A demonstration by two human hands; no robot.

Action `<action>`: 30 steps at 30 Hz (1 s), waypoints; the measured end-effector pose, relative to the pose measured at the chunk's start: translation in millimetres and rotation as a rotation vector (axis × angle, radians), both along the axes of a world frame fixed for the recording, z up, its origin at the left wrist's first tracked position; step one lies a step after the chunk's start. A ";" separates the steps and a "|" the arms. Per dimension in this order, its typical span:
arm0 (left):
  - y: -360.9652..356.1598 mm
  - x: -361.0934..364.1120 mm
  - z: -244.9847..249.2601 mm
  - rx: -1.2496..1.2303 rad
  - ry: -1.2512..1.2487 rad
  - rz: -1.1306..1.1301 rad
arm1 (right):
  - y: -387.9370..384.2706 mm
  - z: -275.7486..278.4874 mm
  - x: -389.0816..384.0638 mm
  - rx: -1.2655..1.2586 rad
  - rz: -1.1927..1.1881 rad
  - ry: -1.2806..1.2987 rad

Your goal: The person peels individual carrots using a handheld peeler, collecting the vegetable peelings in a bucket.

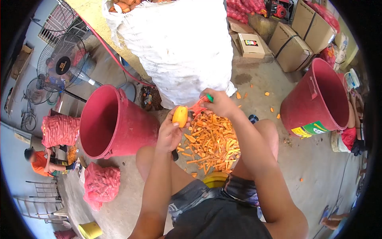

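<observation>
My left hand [170, 133] is closed around a thick, peeled orange root vegetable [180, 116], held upright with the thumb on its near side. In my right hand [223, 104] is a peeler [197, 106], red toward the head with a green end showing by the fingers. The peeler's head points left, close beside the vegetable. Below both hands, a heap of orange peelings and cut ends [215, 141] lies on the floor between my legs. Directly ahead stands a large white sack [187, 47], with brownish-orange roots [125, 4] at its open top.
Large red tubs stand to the left [135, 127] and right [294, 103]. A fan [61, 59] and red mesh sacks [101, 183] are on the left, where a person in orange [39, 163] sits. Cardboard boxes [290, 46] stand at the back right. A yellow bucket [90, 230] is lower left.
</observation>
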State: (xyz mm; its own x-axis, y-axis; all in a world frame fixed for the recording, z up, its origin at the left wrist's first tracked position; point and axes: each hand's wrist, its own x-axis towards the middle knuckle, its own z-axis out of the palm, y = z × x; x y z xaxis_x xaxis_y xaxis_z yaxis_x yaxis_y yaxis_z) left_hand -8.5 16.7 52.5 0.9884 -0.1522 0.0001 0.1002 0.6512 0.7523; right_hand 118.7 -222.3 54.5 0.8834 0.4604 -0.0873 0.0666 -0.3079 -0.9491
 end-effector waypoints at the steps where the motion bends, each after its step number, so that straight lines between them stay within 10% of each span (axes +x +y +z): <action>1: -2.1 1.5 -4.4 0.069 0.007 0.055 | 5.4 -3.9 -5.1 -0.119 0.030 -0.203; 13: -19.9 5.4 -18.2 0.273 0.165 0.149 | 31.4 -19.4 -30.9 -0.703 -0.025 -0.295; 21: -13.4 14.1 -29.5 0.403 0.130 0.300 | 46.1 -5.6 -44.2 -0.389 0.089 -0.228; 30: -19.4 15.1 -33.5 0.419 0.145 0.296 | 50.0 -0.4 -67.5 -0.587 0.087 -0.406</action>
State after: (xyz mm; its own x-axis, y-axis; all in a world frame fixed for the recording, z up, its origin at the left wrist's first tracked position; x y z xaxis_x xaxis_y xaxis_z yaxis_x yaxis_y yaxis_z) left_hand 6.6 -2.7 19.0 0.9743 0.1757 -0.1409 0.0801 0.3145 0.9459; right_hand 51.2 -172.3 54.2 0.8609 0.5086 -0.0151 0.4265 -0.7375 -0.5236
